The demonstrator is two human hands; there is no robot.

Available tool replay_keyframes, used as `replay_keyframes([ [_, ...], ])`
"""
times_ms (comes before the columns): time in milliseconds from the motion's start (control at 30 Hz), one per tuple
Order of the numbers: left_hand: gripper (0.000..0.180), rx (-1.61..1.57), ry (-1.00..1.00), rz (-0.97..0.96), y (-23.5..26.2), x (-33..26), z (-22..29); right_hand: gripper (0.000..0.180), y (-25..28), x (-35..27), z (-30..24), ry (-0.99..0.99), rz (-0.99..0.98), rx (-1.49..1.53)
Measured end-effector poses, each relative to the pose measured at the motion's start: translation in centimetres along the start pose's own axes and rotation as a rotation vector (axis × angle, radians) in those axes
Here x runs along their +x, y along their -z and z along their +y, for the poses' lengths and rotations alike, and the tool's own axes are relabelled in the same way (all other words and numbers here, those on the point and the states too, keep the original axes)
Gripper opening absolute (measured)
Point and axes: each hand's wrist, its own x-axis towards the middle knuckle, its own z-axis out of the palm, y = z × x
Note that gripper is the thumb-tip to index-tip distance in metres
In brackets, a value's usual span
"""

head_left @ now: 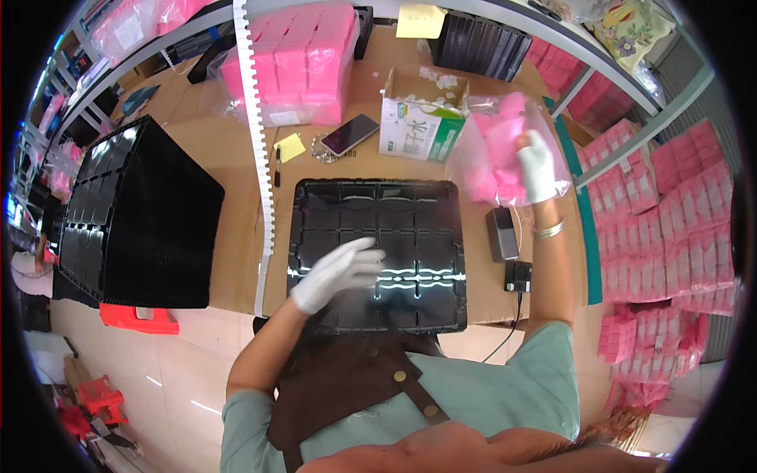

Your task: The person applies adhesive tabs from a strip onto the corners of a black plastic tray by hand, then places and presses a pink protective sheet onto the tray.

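Note:
A black plastic tray [378, 213] with moulded compartments lies flat on the table in front of me. Over its left part is my left hand [337, 273] in a white glove, fingers stretched out and holding nothing. My right hand [538, 167], in a white glove with bare fingertips, reaches to a clear plastic bag [465, 169] at the right. Its fingers are curled against the pink pieces [505, 134] in the bag. Whether a piece is between the fingertips is too small to make out.
Stacked black trays [158, 221] stand at the left. Behind my tray are a phone [349, 135], a yellow note [290, 147], a pen [277, 167] and an open carton [418, 130]. Pink wrapped packs [292, 67] sit farther back. A black device [501, 235] and an adapter [517, 276] lie right.

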Motion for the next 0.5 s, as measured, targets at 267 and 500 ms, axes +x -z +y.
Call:
replay_keyframes([
  [267, 0.038, -0.092, 0.094, 0.267, -1.1, 7.1, 0.1, 0.016, -11.2, -13.2, -5.8, 0.343, -0.533, -0.169],
  [500, 0.034, -0.040, 0.188, 0.450, 6.5, 2.4, -0.7, 0.036, -4.6, -16.2, 1.8, -0.645, -0.214, -0.208],
])
